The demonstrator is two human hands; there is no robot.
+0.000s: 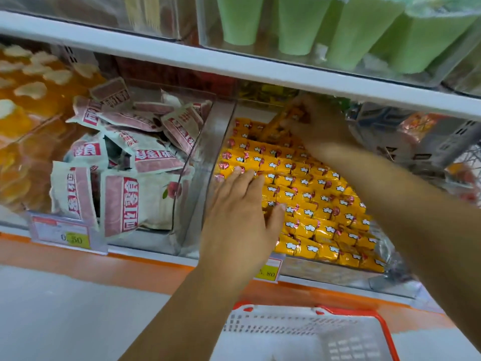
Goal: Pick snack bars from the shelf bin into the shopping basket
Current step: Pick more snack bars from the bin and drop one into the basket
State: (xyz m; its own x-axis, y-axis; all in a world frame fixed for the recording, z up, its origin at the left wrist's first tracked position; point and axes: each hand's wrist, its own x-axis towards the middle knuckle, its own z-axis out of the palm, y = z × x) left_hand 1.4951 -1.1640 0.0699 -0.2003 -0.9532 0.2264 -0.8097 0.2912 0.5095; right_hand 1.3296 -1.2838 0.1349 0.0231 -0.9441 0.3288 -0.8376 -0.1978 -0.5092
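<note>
Your left hand (pixel 242 217) lies flat, fingers straight, on the packed yellow snack bars (pixel 312 194) in the clear shelf bin (pixel 221 131). Your right hand (pixel 320 123) is at the back of that bin, fingers curled round one bar (pixel 283 123) tilted above the rows — blurred, so finer detail is lost. The shopping basket (pixel 273 321) sits below the shelf edge, apart from both hands.

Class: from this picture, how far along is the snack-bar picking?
Done: no bars show in the visible part of the basket. In hand: the right hand grips yellow bars deep in the bin; the left hand rests on the rows. Left: carrying them to the basket.
</note>
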